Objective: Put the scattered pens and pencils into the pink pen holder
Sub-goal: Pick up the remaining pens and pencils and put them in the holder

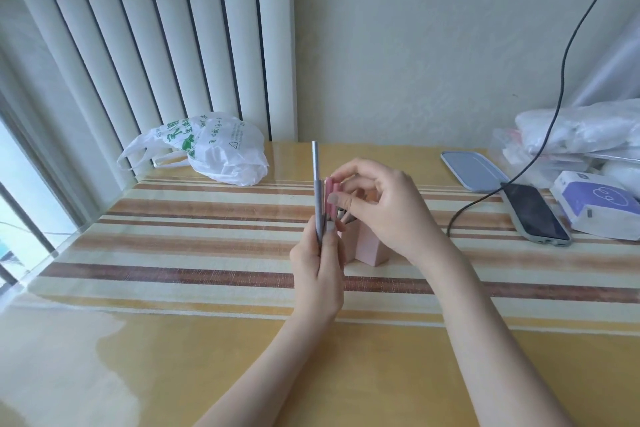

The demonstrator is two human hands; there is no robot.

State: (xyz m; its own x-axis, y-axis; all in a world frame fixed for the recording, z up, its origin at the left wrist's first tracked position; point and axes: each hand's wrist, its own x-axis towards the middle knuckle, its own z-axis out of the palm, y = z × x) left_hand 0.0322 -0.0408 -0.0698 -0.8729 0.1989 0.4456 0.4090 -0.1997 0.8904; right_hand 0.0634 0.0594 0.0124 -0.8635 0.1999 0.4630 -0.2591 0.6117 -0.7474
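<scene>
My left hand (320, 267) holds a small bundle of pens upright above the table. A long grey pen (316, 180) sticks highest out of it, with a pink pen (330, 196) beside it. My right hand (384, 208) reaches in from the right, its thumb and fingers pinching the top of the pink pen. Behind both hands stands the pink pen holder (367, 246) on the striped table mat, mostly hidden. A few dark pen tips (348, 217) poke out near its mouth.
A white plastic bag (221, 149) lies at the back left by the radiator. To the right are a blue-grey tray (471, 170), a phone (533, 215) on a black cable (485, 199), a purple-and-white box (599, 204) and wrapped packages (581, 128).
</scene>
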